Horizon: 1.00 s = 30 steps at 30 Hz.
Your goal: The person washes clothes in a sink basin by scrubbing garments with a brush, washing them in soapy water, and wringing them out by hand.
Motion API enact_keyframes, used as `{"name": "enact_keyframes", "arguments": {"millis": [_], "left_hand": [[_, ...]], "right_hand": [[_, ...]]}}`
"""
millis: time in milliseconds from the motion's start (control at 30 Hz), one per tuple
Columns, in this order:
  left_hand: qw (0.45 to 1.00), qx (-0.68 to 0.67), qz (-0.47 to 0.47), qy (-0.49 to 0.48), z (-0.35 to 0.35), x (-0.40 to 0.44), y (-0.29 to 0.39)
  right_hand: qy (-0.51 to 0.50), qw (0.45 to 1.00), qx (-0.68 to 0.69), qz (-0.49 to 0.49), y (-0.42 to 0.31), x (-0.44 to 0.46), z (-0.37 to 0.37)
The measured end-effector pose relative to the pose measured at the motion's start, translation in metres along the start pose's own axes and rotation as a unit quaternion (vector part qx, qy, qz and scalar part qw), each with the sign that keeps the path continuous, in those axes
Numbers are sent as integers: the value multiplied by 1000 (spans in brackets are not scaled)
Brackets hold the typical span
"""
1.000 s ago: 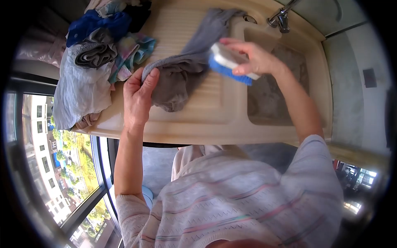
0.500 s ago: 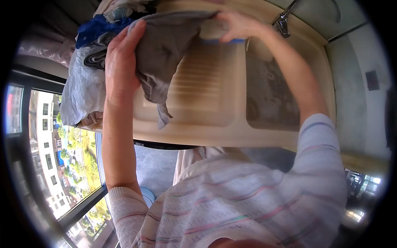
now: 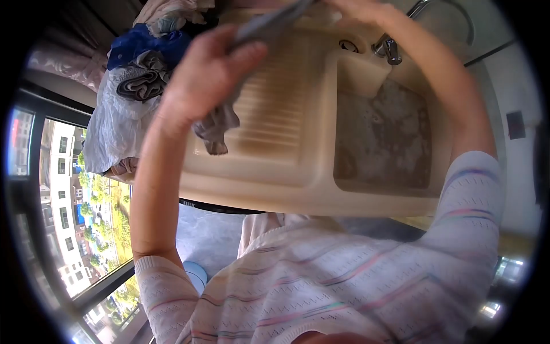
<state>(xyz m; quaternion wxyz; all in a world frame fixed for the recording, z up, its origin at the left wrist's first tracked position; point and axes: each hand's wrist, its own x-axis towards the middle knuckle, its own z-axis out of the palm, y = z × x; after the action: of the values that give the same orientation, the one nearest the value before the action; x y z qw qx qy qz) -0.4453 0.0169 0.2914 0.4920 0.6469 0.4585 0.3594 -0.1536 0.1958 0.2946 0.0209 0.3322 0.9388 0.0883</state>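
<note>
Fingers of your L hand (image 3: 209,77), ~11 o'clock, clamp the gray garment (image 3: 268,25), stretched twd 1 o'clock abv washboard (image 3: 269,117); R hand (image 3: 362,9), 1 o'clock, blurred, grip can't tell. Sink basin (image 3: 382,140) @ 2.

from a camera worn on the head, a wide, round-edged view looks forward and steeply down past the wearer's striped shirt (image 3: 332,269), close at bottom center, to a tan sink (image 3: 258,186) within arm's reach across the upper frame. the left hand (image 3: 212,74) appears upper left; the right hand (image 3: 361,10) meets the top edge.
</note>
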Motion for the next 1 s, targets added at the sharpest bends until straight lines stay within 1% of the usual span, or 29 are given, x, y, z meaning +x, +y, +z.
{"name": "enact_keyframes", "arguments": {"millis": [33, 67, 100, 133, 167, 233, 267, 300, 333, 367, 400, 433, 467, 500, 533, 567, 600, 667, 700, 733, 800, 833, 867, 900, 967, 1000], "left_hand": [[986, 128, 91, -46, 16, 1, -35], [972, 223, 27, -75, 37, -13, -37], [960, 248, 32, -122, 55, -20, -62], [949, 247, 21, -192, 67, -29, -78], [934, 244, 9, -261, 74, -36, -86], [936, 181, 36, -300, 73, -42, -91], [935, 150, 52, -317, 71, -43, -91], [941, 153, 65, -295, 65, -40, -89], [941, 234, 118, -217, 61, -40, -92], [925, 313, 167, -135, 57, -42, -95], [894, 390, 215, -50, 53, -43, -101], [885, 414, 209, -31, 55, -45, -124], [885, 416, 206, -33, 56, -47, -129], [885, 417, 202, -37, 60, -51, -130], [887, 417, 195, -43, 68, -56, -133], [888, 388, 247, -19, 78, -59, -145], [892, 366, 263, -22, 86, -61, -146], [902, 317, 287, -52, 95, -54, -150], [901, 345, 247, -94, 92, -53, -144], [906, 329, 244, -110, 88, -49, -145], [911, 306, 246, -128, 81, -37, -153], [917, 298, 240, -110, 79, -32, -158], [923, 288, 234, -101, 80, -30, -159], [928, 277, 231, -91, 81, -31, -158], [933, 278, 204, -105, 78, -31, -153], [934, 278, 195, -115, 75, -29, -150]], "right_hand": [[-96, 992, 72, 36, 15, -15, 49], [-116, 990, -59, -51, -20, -29, 50], [-174, 983, -45, -36, -33, -38, 58], [-232, 972, -29, -22, -38, -44, 66], [-275, 961, -2, 26, -34, -46, 61], [-362, 923, 50, 122, -25, -47, 39], [-321, 924, 118, 170, -27, -46, 35], [-277, 918, 183, 217, -29, -47, 29], [-228, 905, 246, 261, -34, -47, 25], [-156, 921, 273, 231, -55, -41, 27], [-50, 935, 300, 184, -62, -33, 56], [-9, 926, 334, 174, -78, -17, 83], [-23, 912, 372, 174, -112, -3, 77], [-8, 918, 362, 158, -145, 9, 83], [12, 950, 282, 132, -176, 12, 82], [3, 963, 258, 79, -200, 17, 90], [-49, 966, 240, 77, -223, 16, 75], [-67, 972, 210, 85, -234, 17, 81], [-1, 974, 206, 89, -214, 23, 109], [65, 973, 201, 95, -179, 33, 141], [-3, 966, 107, 235, -105, 69, 153], [-15, 956, 78, 283, -63, 88, 164], [-30, 939, 53, 338, -41, 92, 170], [-36, 937, 32, 345, -44, 84, 167], [-32, 934, -22, 355, -50, 81, 145], [-57, 940, 12, 335, -66, 77, 124]]}}
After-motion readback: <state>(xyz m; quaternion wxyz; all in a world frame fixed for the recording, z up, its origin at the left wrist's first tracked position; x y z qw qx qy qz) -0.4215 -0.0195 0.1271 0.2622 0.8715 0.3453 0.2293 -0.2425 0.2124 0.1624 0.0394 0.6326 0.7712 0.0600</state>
